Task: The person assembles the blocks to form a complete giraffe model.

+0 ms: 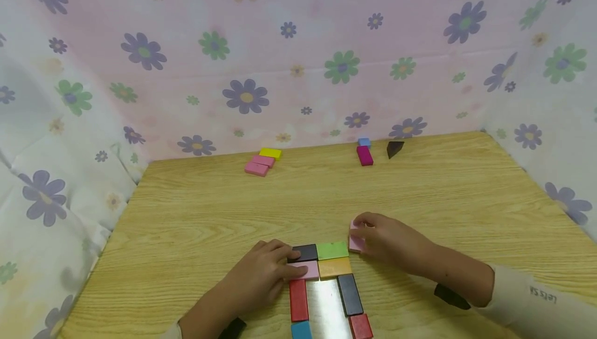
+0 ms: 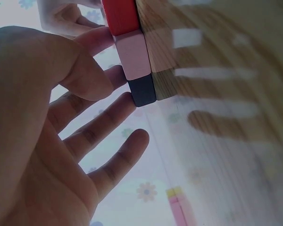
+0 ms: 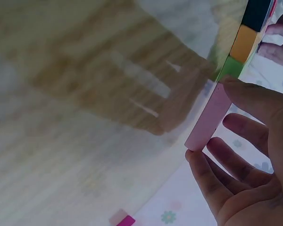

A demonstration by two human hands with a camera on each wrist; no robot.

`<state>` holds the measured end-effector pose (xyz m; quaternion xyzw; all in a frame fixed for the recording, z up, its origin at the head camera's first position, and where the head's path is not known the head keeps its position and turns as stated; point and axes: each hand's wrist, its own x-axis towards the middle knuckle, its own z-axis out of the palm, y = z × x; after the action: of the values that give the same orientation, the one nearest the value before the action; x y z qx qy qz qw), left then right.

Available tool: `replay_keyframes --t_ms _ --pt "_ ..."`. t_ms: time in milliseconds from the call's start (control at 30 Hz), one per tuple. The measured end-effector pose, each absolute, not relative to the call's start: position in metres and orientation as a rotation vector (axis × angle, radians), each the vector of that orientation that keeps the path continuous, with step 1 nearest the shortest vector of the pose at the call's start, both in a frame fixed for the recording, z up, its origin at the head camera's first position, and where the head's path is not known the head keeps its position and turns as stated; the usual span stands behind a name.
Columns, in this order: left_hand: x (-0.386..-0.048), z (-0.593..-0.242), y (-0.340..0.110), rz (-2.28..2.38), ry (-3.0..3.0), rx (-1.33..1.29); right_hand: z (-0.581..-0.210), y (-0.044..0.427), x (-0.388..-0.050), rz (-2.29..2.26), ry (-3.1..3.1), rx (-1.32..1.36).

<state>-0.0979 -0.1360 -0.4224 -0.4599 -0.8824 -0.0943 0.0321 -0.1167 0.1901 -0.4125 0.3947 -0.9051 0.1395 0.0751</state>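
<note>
The right hand (image 1: 386, 241) grasps a pink block (image 3: 209, 117) by its ends, just right of the green block (image 1: 332, 250). The left hand (image 1: 263, 272) rests with fingers extended, touching the black block (image 1: 307, 252) directly left of the green block. Caution: a sideways knock from the pink block could displace the green block; uneven finger pressure could skew the black block. No container is visible.
</note>
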Motion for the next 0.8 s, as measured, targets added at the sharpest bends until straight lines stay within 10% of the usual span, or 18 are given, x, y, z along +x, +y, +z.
replay_keyframes --t_ms 800 --pt "-0.0982 -0.4234 -0.1358 -0.295 -2.725 -1.420 -0.4132 0.1849 -0.1088 0.273 -2.790 1.180"
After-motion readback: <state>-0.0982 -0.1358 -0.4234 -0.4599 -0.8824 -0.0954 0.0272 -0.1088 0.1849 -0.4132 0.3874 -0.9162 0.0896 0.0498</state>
